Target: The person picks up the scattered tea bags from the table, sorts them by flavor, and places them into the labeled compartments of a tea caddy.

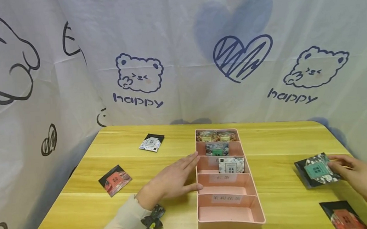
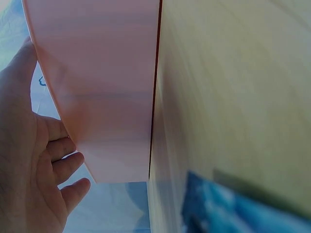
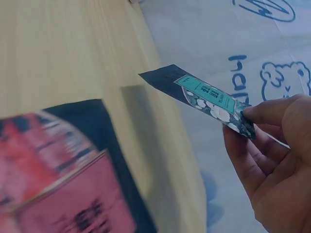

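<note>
At the table's right side my right hand [image 1: 360, 176] pinches a dark sachet with a green label [image 1: 316, 170] by its edge. The right wrist view shows this sachet [image 3: 209, 99] between thumb and fingers, raised off the tabletop, its shadow below. My left hand [image 1: 175, 179] rests on the left rim of a pink compartment box [image 1: 231, 226], fingers straight. In the left wrist view its fingertips lie along the rim of the box wall [image 2: 107, 97]. Sachets with yellow labels [image 1: 215, 137] fill the farthest compartment; a green-labelled sachet [image 1: 217, 149] and a white one [image 1: 232, 166] stand in nearer ones.
A black-and-white sachet [image 1: 151, 142] and a red-labelled one [image 1: 115, 180] lie left of the box. A dark sachet [image 1: 156, 214] sits partly under my left wrist. Another red-labelled sachet [image 1: 344, 216] is at the front right. A printed curtain [image 1: 186, 57] hangs behind the table.
</note>
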